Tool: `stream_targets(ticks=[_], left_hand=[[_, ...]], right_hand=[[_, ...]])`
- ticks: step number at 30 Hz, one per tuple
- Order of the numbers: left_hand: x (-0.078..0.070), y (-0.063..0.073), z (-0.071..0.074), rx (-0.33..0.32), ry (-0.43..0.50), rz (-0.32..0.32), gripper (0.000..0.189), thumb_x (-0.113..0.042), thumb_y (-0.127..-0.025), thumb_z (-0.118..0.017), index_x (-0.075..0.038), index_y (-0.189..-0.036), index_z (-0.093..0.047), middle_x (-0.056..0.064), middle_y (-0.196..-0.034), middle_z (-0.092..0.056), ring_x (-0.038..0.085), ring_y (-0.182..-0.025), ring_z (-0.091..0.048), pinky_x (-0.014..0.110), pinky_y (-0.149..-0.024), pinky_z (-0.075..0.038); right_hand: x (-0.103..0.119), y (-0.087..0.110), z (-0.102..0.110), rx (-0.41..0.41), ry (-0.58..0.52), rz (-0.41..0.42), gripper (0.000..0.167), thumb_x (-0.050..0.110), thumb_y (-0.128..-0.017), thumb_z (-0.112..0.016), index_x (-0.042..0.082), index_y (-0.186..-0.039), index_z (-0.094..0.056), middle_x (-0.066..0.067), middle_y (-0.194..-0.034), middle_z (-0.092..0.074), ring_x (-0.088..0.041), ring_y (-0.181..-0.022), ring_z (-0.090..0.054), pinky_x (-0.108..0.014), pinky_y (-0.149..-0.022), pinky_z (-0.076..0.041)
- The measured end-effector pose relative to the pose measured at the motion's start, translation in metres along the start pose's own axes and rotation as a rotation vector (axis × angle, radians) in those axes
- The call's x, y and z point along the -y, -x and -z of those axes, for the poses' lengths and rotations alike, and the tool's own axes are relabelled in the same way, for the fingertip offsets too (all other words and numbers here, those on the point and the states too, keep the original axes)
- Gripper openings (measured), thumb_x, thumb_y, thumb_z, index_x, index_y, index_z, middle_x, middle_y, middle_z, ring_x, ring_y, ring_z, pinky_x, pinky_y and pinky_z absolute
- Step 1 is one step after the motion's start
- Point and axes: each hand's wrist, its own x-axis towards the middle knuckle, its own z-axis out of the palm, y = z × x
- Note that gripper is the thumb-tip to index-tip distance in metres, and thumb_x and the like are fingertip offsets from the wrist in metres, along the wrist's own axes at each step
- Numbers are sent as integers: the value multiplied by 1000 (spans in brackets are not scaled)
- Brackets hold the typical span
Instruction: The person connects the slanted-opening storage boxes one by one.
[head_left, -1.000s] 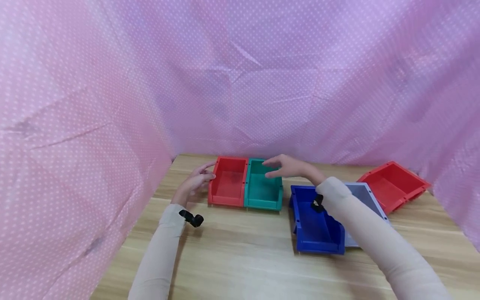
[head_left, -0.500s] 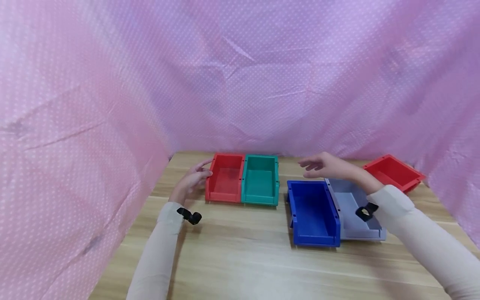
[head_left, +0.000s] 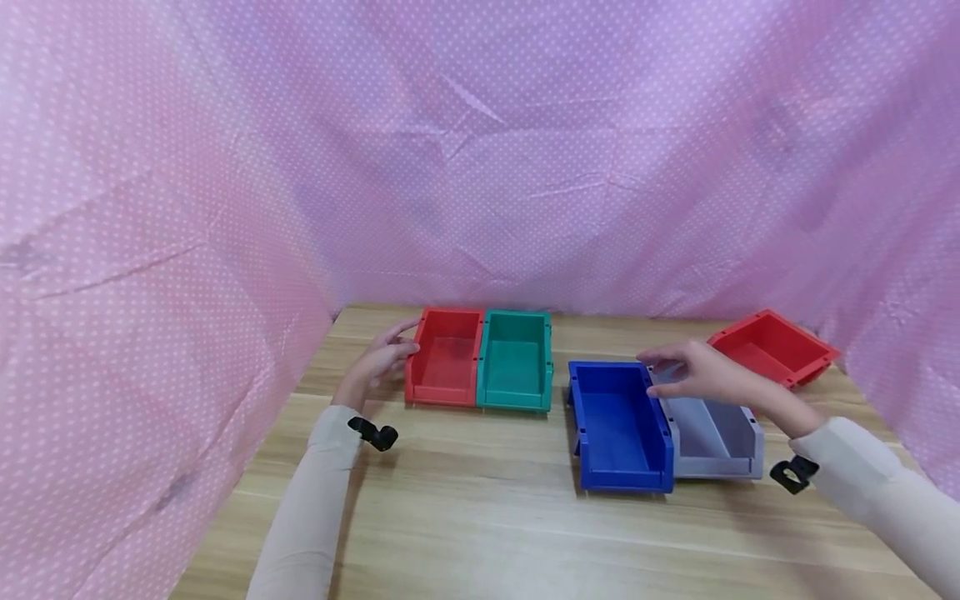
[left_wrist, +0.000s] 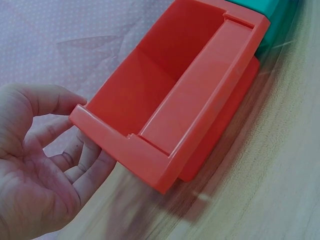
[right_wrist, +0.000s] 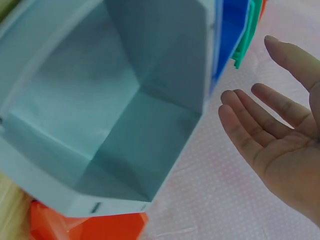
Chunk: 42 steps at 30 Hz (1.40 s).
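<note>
My left hand (head_left: 377,363) is at the left side of a red storage bin (head_left: 444,377). In the left wrist view its thumb lies on the bin's rim and its other fingers curl against the outer wall, so it pinches that edge. Directly right of the red bin, touching it, stands a green bin (head_left: 515,367). My right hand (head_left: 697,372) hovers over the back of a grey bin (head_left: 708,442), fingers spread and slightly bent toward the rim of a blue bin (head_left: 617,429). Nothing is between those fingers; the right wrist view shows them apart from the bins.
A second red bin (head_left: 776,346) sits turned at an angle at the back right. Blue and grey bins stand side by side, nearer than the red and green pair. A wooden table (head_left: 450,517) carries everything; a pink dotted curtain (head_left: 480,167) surrounds it.
My right hand has moved right, from above the green bin to over the grey bin, and lowered toward the blue bin's rim. The left hand stays on the red bin.
</note>
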Motion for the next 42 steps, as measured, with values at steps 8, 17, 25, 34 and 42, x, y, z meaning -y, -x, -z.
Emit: stream_targets(ticks=[8,17,25,34,42], left_hand=[[0,1,2,2,-11,12,65,-9,-101,-55,-27,-160,-34,23,-147,-46,30,-120,-59,41,-96,-57],[-3,1,2,11,13,14,66,-8,-101,-54,-28,-160,-33,25,-149,-43,37,-126,-55,41,-96,-57],[-4,-1,2,-18,1,11,64,-9,-101,-55,-29,-159,-37,22,-144,-46,28,-115,-59,33,-87,-59],[-8,-1,-1,-50,-46,-26,61,-8,-99,-54,-23,-157,-40,10,-122,-52,27,-108,-60,31,-85,-58],[-9,1,5,-57,-92,-57,61,-5,-99,-53,-15,-157,-38,11,-118,-52,20,-100,-60,30,-88,-56]], right_hand=[[-4,7,-13,-54,89,-19,48,20,-83,-84,-6,-120,-70,-15,-108,-73,-23,-91,-68,-38,-77,-63],[3,9,-22,-84,193,-37,52,23,-81,-86,-4,-122,-69,-16,-110,-73,-25,-94,-68,-41,-77,-63],[4,10,-29,-99,205,-32,57,22,-80,-87,-2,-127,-67,-25,-124,-68,-41,-109,-68,-51,-83,-61],[9,11,-27,-77,175,-51,60,19,-80,-87,-5,-129,-64,-22,-120,-70,-35,-103,-68,-50,-84,-61],[14,16,-25,-42,135,-116,57,17,-80,-86,-8,-126,-64,-7,-94,-68,-17,-84,-62,-27,-69,-59]])
